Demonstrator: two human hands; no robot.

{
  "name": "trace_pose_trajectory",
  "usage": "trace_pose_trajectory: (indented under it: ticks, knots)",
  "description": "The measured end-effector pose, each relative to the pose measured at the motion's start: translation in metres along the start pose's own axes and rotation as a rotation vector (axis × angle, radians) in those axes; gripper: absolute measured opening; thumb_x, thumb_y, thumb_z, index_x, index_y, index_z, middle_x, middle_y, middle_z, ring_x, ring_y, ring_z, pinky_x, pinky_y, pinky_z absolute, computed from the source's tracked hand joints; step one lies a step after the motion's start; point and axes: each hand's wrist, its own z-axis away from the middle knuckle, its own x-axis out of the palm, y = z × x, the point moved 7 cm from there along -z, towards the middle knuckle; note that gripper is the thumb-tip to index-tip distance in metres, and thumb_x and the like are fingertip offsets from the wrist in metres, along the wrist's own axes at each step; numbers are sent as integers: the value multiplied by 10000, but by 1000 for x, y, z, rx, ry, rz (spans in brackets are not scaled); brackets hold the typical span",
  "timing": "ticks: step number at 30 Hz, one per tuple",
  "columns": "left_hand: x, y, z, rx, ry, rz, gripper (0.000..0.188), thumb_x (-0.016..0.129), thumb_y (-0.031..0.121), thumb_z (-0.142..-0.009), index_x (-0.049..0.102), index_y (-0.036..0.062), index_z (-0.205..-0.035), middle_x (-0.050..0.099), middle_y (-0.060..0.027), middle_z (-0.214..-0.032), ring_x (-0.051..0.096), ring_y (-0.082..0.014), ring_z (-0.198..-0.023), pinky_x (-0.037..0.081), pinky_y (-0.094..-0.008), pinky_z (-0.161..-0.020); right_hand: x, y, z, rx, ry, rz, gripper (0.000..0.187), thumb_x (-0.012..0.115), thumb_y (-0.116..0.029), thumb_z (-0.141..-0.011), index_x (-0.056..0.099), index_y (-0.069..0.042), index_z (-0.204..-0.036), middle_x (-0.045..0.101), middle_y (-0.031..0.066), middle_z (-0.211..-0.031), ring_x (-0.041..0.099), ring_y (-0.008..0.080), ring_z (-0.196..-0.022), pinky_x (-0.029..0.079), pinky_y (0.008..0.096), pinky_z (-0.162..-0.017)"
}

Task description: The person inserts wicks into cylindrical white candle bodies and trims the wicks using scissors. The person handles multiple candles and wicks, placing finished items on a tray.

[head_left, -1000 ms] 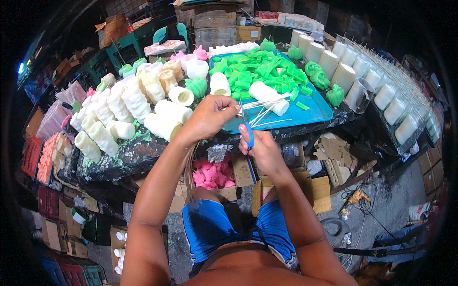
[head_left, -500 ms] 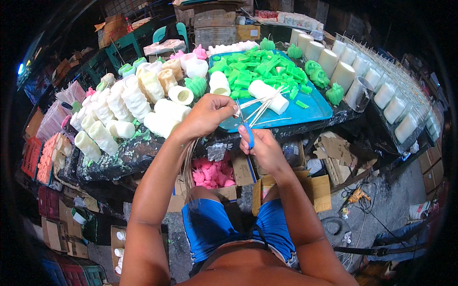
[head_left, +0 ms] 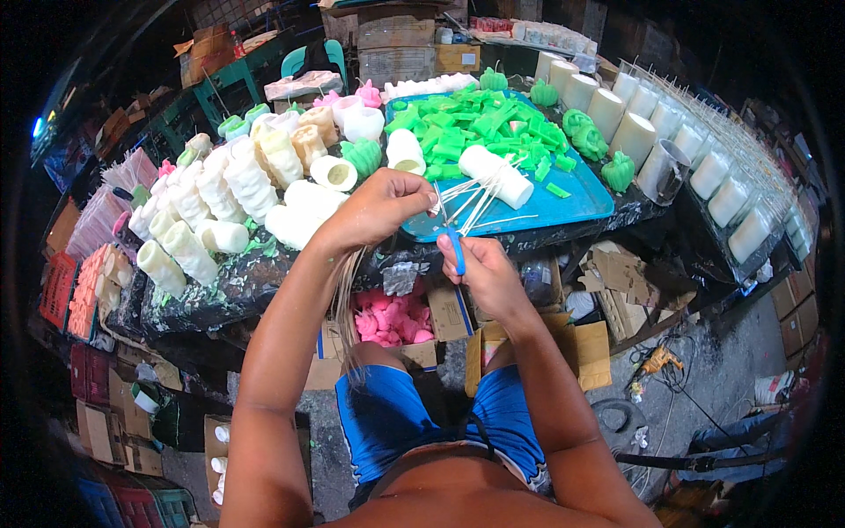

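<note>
My left hand [head_left: 387,207] is closed on a bundle of long pale wicks [head_left: 346,304], whose tails hang below the wrist toward my knee. In my right hand [head_left: 491,275] is a pair of scissors [head_left: 457,253] with blue handles. The blades point up, right beside my left fingertips, where the wick ends come out. Short cut wicks [head_left: 475,204] lie fanned on the blue tray [head_left: 563,211], several resting against a white cylindrical candle [head_left: 480,163] on its side. Behind it, bright green wax pieces [head_left: 475,119] are heaped on the tray.
White and cream hollow wax cylinders [head_left: 251,189] crowd the table's left side. Pillar candles [head_left: 632,136], green shaped candles [head_left: 619,172] and a metal pitcher [head_left: 662,172] line the right. Under the table sits a box of pink wax pieces [head_left: 392,319]. A yellow power tool [head_left: 660,361] with cords lies on the floor.
More short wicks lie spread over the tray and candle. The scissors and my right hand have shifted slightly left; my left hand stays closed on the bundle.
</note>
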Motion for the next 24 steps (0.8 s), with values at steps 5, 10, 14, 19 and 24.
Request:
trace_pose_trajectory:
  ticks: [5, 10, 14, 19, 24]
  knots:
    - [-6, -5, -3, -24, 20, -28, 215, 652, 176, -964, 725, -19, -907, 687, 9, -824, 583, -63, -768, 455, -242, -735, 2, -5, 0, -58, 2, 12, 541, 566, -450, -1045, 548, -35, -697, 415, -49, -650, 369, 79, -641, 310, 314, -546]
    - [-1, -2, -3, -38, -29, -21, 218, 649, 172, -963, 721, -21, -893, 691, 4, -826, 594, -72, -783, 464, -251, -759, -2, 2, -5, 21, -13, 45, 567, 573, -456, -1040, 542, -25, -672, 399, -51, -623, 363, 79, -621, 307, 326, -528]
    - [-5, -5, -5, -27, -29, -23, 217, 647, 170, -963, 720, -20, -888, 690, 6, -825, 596, -74, -785, 467, -254, -763, 1, 4, -4, 71, -31, 5, 454, 596, -398, -1051, 543, -127, -690, 469, -67, -644, 393, 40, -609, 289, 233, -573]
    - [-6, -7, -6, -30, -42, -48, 214, 645, 164, -963, 717, -23, -887, 687, 8, -822, 597, -75, -782, 469, -253, -761, 1, 3, -3, 117, -50, 7, 450, 606, -396, -1047, 544, -131, -687, 469, -77, -653, 381, 34, -609, 279, 234, -565]
    - [-6, -6, -5, -20, -61, -29, 210, 647, 162, -964, 718, -22, -892, 685, 8, -823, 597, -74, -779, 468, -250, -761, 3, -1, -4, 147, -52, -36, 449, 621, -404, -1037, 557, -128, -689, 486, -75, -656, 394, 30, -610, 284, 227, -565]
